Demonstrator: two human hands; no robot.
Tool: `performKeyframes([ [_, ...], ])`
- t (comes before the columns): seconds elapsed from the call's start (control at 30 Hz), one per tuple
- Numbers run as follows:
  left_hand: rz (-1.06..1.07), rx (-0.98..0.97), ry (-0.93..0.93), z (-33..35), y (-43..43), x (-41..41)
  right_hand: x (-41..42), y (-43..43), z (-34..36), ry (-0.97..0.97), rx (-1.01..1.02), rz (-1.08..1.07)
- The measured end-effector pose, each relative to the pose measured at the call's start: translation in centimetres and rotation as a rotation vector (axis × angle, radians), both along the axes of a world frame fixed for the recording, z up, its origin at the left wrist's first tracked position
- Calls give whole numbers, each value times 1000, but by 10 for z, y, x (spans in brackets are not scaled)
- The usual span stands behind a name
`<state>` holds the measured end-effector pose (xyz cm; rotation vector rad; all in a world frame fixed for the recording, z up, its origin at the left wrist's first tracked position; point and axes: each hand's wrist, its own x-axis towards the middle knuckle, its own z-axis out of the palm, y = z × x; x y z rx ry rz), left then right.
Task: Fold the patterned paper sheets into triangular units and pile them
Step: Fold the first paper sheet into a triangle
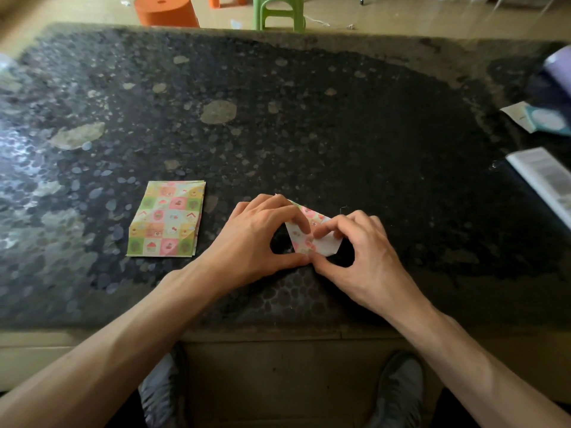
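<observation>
Your left hand (262, 233) and right hand (367, 245) both pinch the partly folded sheet (319, 242), thumbs meeting at its near corner and curled forefingers pressing down on its upper face, so that each hand makes a ring of finger and thumb around the paper. The sheet lies low over the table (309, 118), just in front of you and a little right of centre; its far point sticks out past your left knuckles, its white underside shows on the flap beside your right forefinger, and the pink and green checks show on the rest. Whether it rests flat on the surface or is lifted slightly, you cannot tell from here. To the left, near your left hand but apart from it, lies the stack of patterned sheets (167, 219), squared up and flat, its edges slightly fanned on the right. The table is dark and mottled with pale patches. At its right edge lie an open booklet (543, 177), a teal packet (543, 120) and a blurred purple object (559, 64). Beyond the far edge stand an orange stool (165, 9) and a green stool (278, 10). Below the near edge, your grey shoes (398, 387) show on the floor.
</observation>
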<state>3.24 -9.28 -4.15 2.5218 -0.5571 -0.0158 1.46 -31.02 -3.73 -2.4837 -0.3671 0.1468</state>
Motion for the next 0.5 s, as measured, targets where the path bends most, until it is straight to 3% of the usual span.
performKeyframes([
  [0.5,11,-23,43,-1,1,0,7,-3,0,48,7,35],
])
